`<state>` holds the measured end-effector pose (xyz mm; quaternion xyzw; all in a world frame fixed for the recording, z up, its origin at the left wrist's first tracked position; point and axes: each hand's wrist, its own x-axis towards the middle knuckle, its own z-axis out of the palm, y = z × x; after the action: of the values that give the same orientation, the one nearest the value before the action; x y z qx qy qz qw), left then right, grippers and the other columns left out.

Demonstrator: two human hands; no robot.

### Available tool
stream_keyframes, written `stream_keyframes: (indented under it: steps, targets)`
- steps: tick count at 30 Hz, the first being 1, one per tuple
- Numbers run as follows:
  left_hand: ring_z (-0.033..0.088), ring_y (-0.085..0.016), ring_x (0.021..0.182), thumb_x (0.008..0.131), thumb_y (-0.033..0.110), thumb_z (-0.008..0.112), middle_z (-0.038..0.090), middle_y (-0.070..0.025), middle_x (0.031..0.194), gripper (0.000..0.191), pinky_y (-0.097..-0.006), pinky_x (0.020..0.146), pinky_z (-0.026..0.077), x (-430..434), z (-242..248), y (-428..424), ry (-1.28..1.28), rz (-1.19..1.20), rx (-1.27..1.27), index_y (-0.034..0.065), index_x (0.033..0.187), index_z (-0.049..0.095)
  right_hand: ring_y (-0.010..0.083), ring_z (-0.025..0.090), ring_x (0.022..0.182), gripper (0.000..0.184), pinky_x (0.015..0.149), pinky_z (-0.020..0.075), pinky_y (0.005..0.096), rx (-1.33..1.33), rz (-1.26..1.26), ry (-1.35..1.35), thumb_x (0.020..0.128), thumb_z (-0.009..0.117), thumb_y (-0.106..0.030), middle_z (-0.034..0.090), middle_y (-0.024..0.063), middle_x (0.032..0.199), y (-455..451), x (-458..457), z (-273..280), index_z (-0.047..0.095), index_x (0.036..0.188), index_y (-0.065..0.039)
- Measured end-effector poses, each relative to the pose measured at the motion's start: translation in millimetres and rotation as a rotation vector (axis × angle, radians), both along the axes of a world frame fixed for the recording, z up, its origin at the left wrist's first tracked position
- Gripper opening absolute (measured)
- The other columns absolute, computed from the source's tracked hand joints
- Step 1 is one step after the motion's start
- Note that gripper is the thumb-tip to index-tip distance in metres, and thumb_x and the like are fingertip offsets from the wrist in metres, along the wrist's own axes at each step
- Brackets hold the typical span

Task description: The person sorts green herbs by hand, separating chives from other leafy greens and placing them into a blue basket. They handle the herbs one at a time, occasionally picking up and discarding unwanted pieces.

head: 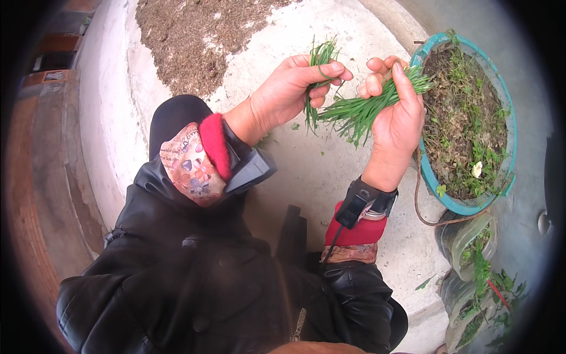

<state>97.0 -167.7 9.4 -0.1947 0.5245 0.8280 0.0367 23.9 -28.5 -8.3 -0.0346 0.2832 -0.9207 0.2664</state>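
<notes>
My left hand (283, 90) pinches a small bunch of thin, chive-like green leaves (324, 52) between thumb and fingers; their ends stick out above and below the grip. Just to the right, my right hand (398, 115) holds a thicker bundle of the same leaves (360, 110). Its pale cut ends point up and right, and the leaf tips fan out toward the left. The two hands are apart, though the leaf tips of both bunches come close together. Part of each bunch is hidden behind fingers.
A teal-rimmed tub (513, 128) of soil and small green plants stands right beside my right hand. Below it are clear plastic containers (468, 248) with plants. Brown dry plant matter (194, 40) is spread on the pale concrete floor (305, 168). A few leaf scraps lie there.
</notes>
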Motion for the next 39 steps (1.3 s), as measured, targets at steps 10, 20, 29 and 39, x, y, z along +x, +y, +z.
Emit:
stream_keyframes:
  steps: [10,20,29,39]
  targets:
    - [0.038,-0.003,0.046,0.084,0.018,0.058,0.060,-0.0025,0.076,0.017,-0.0175,0.042,0.033,1.4,-3.4,-3.0,-0.001,-0.079,0.034,0.0012,0.088,0.062,0.0035,0.034,0.042,0.017,0.039,0.0272,0.0189,0.263,0.074,0.127,0.082,0.060,-0.016,0.047,-0.0022,0.055,-10.3,2.0,-8.1,0.058,0.089,-0.001]
    - [0.037,-0.003,0.046,0.084,0.017,0.059,0.054,0.0007,0.064,0.016,-0.0173,0.041,0.032,0.8,-1.5,0.9,-0.024,-0.011,0.005,0.0017,0.087,0.060,0.0006,0.034,0.041,0.013,0.037,0.0246,0.0170,0.412,-0.075,0.188,0.078,0.065,-0.011,0.049,-0.0045,0.055,-16.3,5.8,-9.7,0.062,0.082,0.000]
    - [0.035,-0.003,0.046,0.085,0.015,0.057,0.050,0.0018,0.061,0.014,-0.0174,0.041,0.031,2.4,-0.1,-3.0,0.004,0.003,0.051,0.0017,0.087,0.058,0.0025,0.026,0.038,0.013,0.037,0.0232,0.0203,0.365,-0.255,0.138,0.082,0.061,-0.013,0.034,-0.0067,0.047,-18.1,6.3,-6.7,0.055,0.078,-0.002]
    - [0.034,-0.003,0.045,0.085,0.016,0.057,0.049,0.0018,0.060,0.017,-0.0175,0.040,0.029,3.9,3.1,-0.8,-0.012,0.024,0.080,-0.0011,0.087,0.057,0.0008,0.035,0.046,0.012,0.041,0.0271,0.0184,0.411,-0.113,0.204,0.079,0.065,-0.013,0.047,-0.0061,0.057,-21.5,13.1,-10.9,0.060,0.078,-0.002]
